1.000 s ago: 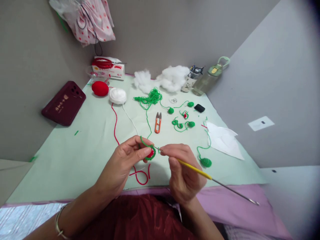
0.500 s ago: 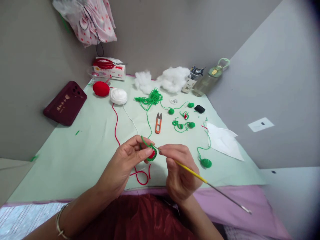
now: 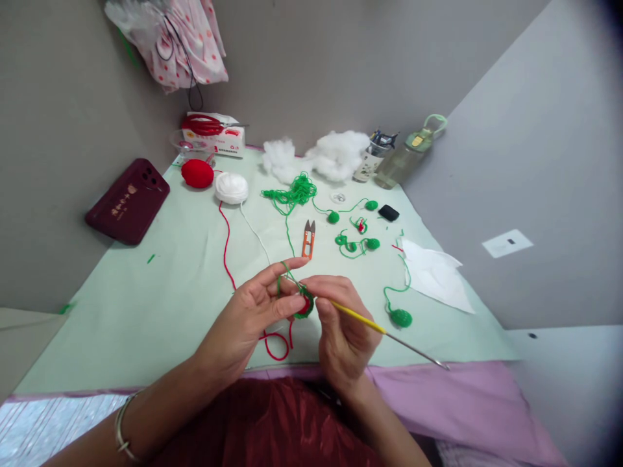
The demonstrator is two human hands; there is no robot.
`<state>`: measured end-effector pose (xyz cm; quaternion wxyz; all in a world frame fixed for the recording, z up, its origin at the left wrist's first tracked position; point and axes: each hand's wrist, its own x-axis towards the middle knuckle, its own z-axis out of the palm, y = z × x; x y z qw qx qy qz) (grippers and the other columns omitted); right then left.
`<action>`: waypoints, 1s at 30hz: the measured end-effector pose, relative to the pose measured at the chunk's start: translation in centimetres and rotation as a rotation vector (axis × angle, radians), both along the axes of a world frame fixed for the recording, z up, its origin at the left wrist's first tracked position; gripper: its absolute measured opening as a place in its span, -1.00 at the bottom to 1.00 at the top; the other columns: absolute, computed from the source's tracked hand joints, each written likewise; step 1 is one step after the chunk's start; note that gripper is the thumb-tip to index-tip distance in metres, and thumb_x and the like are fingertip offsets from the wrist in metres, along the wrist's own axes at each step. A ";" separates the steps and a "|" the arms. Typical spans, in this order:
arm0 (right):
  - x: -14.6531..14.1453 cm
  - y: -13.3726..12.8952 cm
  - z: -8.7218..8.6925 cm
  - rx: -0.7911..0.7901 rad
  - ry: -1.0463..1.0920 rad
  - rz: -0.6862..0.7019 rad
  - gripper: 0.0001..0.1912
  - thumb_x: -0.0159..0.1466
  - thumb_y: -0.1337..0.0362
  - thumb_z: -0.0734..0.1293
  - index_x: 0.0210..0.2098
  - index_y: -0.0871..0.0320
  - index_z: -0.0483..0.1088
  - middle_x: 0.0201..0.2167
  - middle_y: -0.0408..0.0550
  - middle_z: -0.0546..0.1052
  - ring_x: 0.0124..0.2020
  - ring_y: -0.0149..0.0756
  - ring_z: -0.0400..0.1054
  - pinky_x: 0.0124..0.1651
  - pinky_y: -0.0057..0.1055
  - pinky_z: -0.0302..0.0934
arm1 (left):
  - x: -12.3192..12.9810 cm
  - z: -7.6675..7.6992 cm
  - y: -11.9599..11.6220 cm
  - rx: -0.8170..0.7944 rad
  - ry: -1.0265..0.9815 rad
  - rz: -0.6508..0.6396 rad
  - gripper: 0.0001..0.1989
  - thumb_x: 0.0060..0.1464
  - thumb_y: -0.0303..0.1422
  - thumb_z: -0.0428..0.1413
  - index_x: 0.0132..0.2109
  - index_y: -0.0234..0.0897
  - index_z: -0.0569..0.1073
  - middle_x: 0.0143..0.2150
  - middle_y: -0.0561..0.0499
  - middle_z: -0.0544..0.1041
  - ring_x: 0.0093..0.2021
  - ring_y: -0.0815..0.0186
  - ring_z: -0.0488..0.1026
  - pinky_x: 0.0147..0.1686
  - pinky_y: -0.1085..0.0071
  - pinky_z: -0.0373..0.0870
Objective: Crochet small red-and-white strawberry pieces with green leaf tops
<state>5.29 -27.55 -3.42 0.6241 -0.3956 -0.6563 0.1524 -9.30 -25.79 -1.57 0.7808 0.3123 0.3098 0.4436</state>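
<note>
My left hand (image 3: pixel 256 305) pinches a small round crocheted piece (image 3: pixel 305 303), red in the middle with a green edge. Green yarn (image 3: pixel 290 235) runs up over its raised index finger and back to a loose green pile (image 3: pixel 298 189). My right hand (image 3: pixel 341 324) grips a crochet hook (image 3: pixel 360 318) with a yellow handle; the front tip is at the green edge, partly hidden by the fingers, and the metal rear end points down to the right. A red yarn tail (image 3: pixel 276 347) curls on the table below the piece.
Orange snips (image 3: pixel 308 240) lie just beyond my hands. Farther back are a red ball (image 3: pixel 197 173), a white ball (image 3: pixel 232 187), white stuffing (image 3: pixel 338 155) and a bottle (image 3: pixel 406 155). Small green pieces (image 3: pixel 372 243) lie right, a maroon phone (image 3: pixel 129 202) left.
The left index finger has lifted and stretched out with the green yarn over it. The crocheted piece has shifted slightly right, and the hook's rear end has swung up and left.
</note>
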 end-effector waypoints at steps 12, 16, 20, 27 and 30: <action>0.6 0.8 -0.1 -0.245 0.404 0.162 -0.83 0.45 0.27 0.34 -0.17 0.04 0.62 -0.28 -0.10 0.65 -0.34 -0.36 0.50 -0.27 -0.37 0.43 | -0.8 -0.1 0.5 0.043 0.156 0.059 -0.61 0.13 -0.34 0.37 0.12 -0.12 0.64 -0.24 0.10 0.56 -0.60 0.56 0.30 -0.55 0.51 0.26; 0.5 1.1 -0.1 -0.275 0.504 0.250 -0.83 0.45 0.24 0.35 -0.18 0.08 0.60 -0.27 -0.08 0.67 -0.41 -0.40 0.51 -0.34 -0.43 0.45 | -0.6 0.4 0.4 0.008 0.113 0.091 -0.68 0.15 -0.32 0.35 0.06 -0.19 0.65 -0.38 0.12 0.53 -0.57 0.48 0.41 -0.49 0.50 0.35; 0.7 1.0 0.3 -0.281 0.474 0.248 -0.80 0.47 0.22 0.31 -0.20 0.12 0.56 -0.30 -0.05 0.68 -0.46 -0.37 0.52 -0.39 -0.40 0.48 | -0.5 0.7 0.2 0.034 0.097 0.122 -0.72 0.18 -0.32 0.34 0.04 -0.18 0.66 -0.42 0.11 0.52 -0.42 0.41 0.48 -0.33 0.48 0.42; 1.2 -0.1 1.0 -0.181 0.225 0.119 -0.78 0.50 0.31 0.25 -0.10 0.08 0.56 -0.26 -0.08 0.66 -0.39 -0.35 0.55 -0.29 -0.32 0.49 | -0.9 0.3 0.0 0.143 0.203 0.138 -0.73 0.23 -0.28 0.31 0.07 -0.02 0.67 -0.29 0.12 0.49 -0.32 0.41 0.46 -0.17 0.44 0.42; 1.0 -0.4 1.1 -0.088 0.125 0.076 -0.76 0.49 0.36 0.24 -0.07 0.05 0.56 -0.26 -0.09 0.65 -0.36 -0.33 0.54 -0.29 -0.31 0.49 | -0.9 0.2 0.0 0.148 0.217 0.136 -0.65 0.13 -0.30 0.39 0.08 0.00 0.67 -0.29 0.12 0.48 -0.31 0.40 0.45 -0.19 0.43 0.43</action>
